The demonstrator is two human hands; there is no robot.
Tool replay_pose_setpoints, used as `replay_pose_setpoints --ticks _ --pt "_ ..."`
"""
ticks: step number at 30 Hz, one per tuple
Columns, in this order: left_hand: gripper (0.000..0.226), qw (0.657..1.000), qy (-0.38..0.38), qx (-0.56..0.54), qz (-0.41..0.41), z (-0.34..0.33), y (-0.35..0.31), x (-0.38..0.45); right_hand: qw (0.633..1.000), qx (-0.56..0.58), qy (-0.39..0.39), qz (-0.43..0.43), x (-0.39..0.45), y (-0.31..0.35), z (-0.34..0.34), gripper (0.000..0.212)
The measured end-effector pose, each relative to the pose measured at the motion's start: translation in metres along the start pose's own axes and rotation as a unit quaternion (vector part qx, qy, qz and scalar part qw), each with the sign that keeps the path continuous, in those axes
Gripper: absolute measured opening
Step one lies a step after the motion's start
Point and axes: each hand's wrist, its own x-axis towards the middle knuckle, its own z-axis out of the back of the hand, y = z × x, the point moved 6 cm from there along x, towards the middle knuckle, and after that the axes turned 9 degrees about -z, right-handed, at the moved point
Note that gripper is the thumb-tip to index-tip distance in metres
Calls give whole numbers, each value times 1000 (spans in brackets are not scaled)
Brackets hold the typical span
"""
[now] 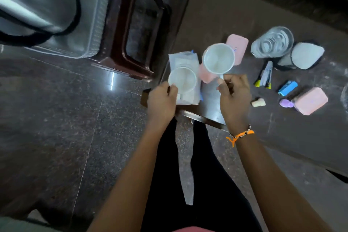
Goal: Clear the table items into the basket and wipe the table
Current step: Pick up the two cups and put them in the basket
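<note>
My left hand (162,100) grips a white mug (182,79) over a white packet (185,62) at the corner of the dark table (244,128). My right hand (234,96) pinches the handle of a second white mug (218,58), held above a pink object (206,75). On the table lie a pink case (238,47), another pink case (310,100), a stapler (265,75), a blue lighter (287,87), a purple item (285,103) and a small cream piece (259,102).
A clear glass container (273,42) and a mesh cup on its side with a grey lid (303,56) lie at the table's far right. A dark wooden stool (139,24) and a silver bin (33,5) stand on the granite floor to the left.
</note>
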Motion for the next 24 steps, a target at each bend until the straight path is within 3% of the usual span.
replay_pose_setpoints --ticks 7,11,15,20,24 --pt "43 990 -131 43 22 147 44 16 982 91 150 75 -17 125 -91 9" --pt "41 981 -171 54 76 214 73 36 967 135 212 37 -24 178 -151 10" --pt "31 984 -87 123 92 245 95 77 955 156 252 -14 -23 217 -204 11" --pt "35 983 4 157 92 241 115 133 973 79 206 -73 2 239 -254 36" --pt "33 976 52 175 116 232 119 160 986 -49 150 -50 11 245 -275 18"
